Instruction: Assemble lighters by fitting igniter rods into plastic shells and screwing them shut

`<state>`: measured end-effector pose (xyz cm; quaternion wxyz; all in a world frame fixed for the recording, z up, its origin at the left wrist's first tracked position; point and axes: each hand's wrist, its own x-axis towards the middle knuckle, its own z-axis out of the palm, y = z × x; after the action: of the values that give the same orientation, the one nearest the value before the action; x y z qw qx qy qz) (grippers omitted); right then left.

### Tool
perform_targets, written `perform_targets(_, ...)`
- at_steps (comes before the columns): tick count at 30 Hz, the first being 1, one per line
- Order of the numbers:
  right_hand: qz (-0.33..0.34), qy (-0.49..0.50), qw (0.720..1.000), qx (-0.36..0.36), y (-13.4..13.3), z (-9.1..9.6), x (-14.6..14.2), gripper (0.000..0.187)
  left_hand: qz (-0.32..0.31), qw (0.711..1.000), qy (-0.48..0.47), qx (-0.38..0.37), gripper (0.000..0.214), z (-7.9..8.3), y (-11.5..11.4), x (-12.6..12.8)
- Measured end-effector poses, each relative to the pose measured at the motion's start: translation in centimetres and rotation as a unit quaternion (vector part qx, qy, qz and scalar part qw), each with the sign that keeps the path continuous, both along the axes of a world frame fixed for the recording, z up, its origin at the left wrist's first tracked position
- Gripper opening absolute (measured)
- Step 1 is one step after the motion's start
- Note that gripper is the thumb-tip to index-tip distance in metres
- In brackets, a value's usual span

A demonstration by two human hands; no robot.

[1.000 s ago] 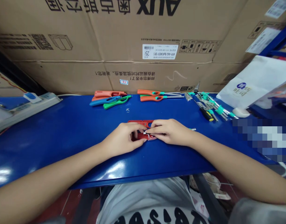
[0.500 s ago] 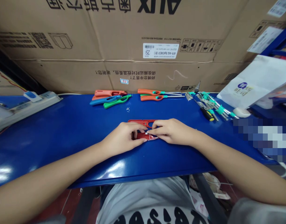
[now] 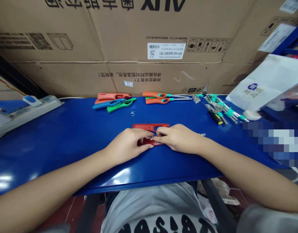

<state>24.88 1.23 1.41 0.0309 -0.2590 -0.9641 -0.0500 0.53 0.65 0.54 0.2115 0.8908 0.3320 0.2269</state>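
A red lighter-casing half [image 3: 147, 141] lies near the middle of the table, its hollow side up, with a small white part and a thin white wire in it. My left hand [image 3: 127, 142] is closed around its left end, fingers behind and thumb in front. From the right, my right hand [image 3: 180, 137] reaches over the same half, fingers bent together and index fingertip at the white part. Whatever those fingers pinch is hidden. Just behind lies the other red casing half [image 3: 140, 126], partly covered by my fingers. A metal tip [image 3: 202, 134] shows past my right wrist.
Red, blue and green lighter casings [image 3: 120, 105] lie at the back, beside orange lighters with metal tubes [image 3: 157, 101]. Further right are metal-and-teal tubes [image 3: 219, 103] and a black-yellow screwdriver [image 3: 215, 117]. A power strip [image 3: 42, 106] stands left; a cardboard box [image 3: 129, 68] backs the table.
My right hand has shifted slightly, its index finger now lower over the white part. The metal tip past my right wrist shows more. The casing half stays in my left hand.
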Motion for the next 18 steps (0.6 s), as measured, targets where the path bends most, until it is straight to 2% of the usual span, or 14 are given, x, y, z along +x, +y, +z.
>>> perform_targets(4,-0.006,-0.011,1.0,-0.004,-0.2,0.2,-0.1,0.034,-0.026,0.996,0.044,0.068,0.019,0.2,-0.2,-0.1)
perform_targets(8,-0.035,0.019,0.999,-0.019,-0.2,0.2,0.0,0.031,-0.036,0.99,0.064,0.118,0.019,0.3,-0.2,-0.1)
perform_targets(13,-0.069,0.142,0.983,-0.098,0.2,0.5,0.7,0.026,-0.032,0.985,0.076,0.153,0.021,0.0,0.0,-0.1)
perform_targets(18,-0.017,0.166,0.967,-0.195,0.6,1.2,1.8,0.018,-0.041,0.951,0.153,0.267,0.029,-0.1,-0.4,-0.1)
